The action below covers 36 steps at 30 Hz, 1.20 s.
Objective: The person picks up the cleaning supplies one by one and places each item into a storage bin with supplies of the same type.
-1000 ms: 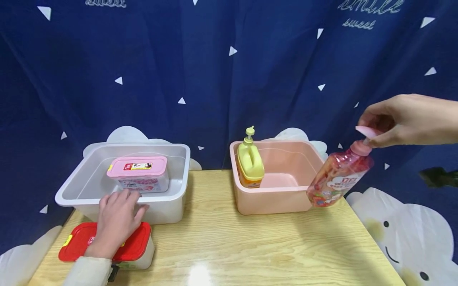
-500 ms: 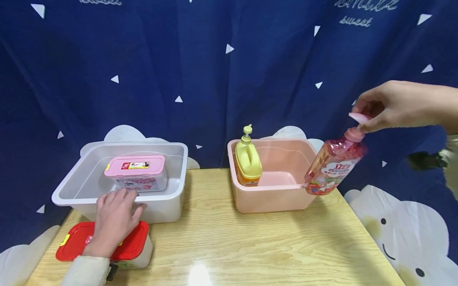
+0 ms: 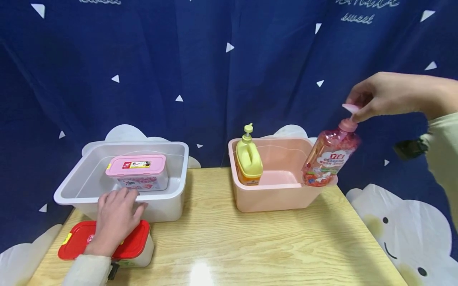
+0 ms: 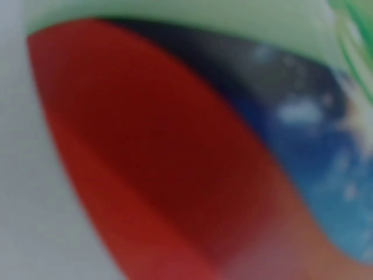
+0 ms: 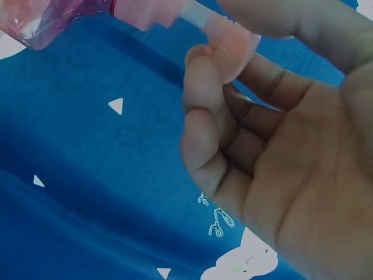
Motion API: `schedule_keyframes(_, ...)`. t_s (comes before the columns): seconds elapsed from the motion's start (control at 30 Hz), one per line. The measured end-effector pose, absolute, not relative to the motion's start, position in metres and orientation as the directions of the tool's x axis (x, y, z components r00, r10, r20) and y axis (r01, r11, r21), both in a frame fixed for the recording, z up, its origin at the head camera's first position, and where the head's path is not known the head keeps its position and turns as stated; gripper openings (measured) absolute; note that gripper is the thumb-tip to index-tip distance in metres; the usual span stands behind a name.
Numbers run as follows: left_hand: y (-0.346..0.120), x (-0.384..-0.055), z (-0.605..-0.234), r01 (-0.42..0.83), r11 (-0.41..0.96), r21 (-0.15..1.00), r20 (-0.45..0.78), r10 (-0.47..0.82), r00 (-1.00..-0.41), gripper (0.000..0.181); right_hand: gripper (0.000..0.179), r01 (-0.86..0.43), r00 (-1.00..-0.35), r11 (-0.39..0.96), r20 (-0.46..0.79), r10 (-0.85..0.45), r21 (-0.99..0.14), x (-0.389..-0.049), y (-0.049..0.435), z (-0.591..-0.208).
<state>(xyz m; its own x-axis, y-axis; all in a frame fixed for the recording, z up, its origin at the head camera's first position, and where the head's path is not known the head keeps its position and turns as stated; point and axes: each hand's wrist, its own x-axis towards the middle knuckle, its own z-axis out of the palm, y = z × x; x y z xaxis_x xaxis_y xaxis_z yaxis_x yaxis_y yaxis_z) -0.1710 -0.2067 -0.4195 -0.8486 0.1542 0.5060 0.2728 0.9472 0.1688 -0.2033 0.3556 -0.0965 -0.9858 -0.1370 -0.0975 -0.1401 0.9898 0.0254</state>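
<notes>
In the head view, my right hand (image 3: 377,97) pinches the pink pump head (image 5: 236,49) of a clear red dish soap bottle (image 3: 330,159). The bottle hangs tilted, its base in front of or over the right end of a peach bin (image 3: 275,198). My left hand (image 3: 118,220) rests on the front rim of a light grey bin (image 3: 166,208), its fingers bent over the edge and its fingertips hidden. Under that wrist lies a box with a red lid (image 3: 134,242). A pink-lidded detergent box (image 3: 137,171) sits inside the grey bin.
A yellow pump bottle (image 3: 249,161) stands at the left inside the peach bin. Both bins stand at the back of a wooden table (image 3: 250,246), before a blue curtain (image 3: 200,59). The left wrist view is a blurred close-up of red and green packaging (image 4: 134,116).
My right hand has moved up and left with the dish soap bottle, which now overlaps the peach bin's right end and hangs more upright. The left hand has stayed in place.
</notes>
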Motion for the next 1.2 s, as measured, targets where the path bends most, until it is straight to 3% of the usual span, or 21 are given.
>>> schedule_keyframes(0.3,-0.204,-0.171,-0.42,0.271,0.947,0.174,0.509,0.149,-0.848,0.042,0.051,-0.139,-0.982,0.99,-0.133,-0.136,0.019,-0.217,0.346,-0.098)
schedule_keyframes(0.57,-0.202,-0.173,-0.42,0.287,0.942,0.173,0.51,0.164,-0.845,0.039,0.061,-0.083,-0.98,0.994,-0.174,-0.093,-0.065,-0.228,0.344,-0.108)
schedule_keyframes(0.8,-0.195,-0.174,-0.416,0.288,0.937,0.197,0.508,0.153,-0.848,0.038,0.064,-0.083,-0.976,0.996,-0.197,-0.089,-0.04,-0.239,0.332,-0.117)
schedule_keyframes(1.2,-0.199,-0.169,-0.417,0.275,0.941,0.199,0.517,0.137,-0.845,0.037,0.066,-0.113,-0.98,0.991,-0.155,-0.123,-0.072,-0.252,0.321,-0.141)
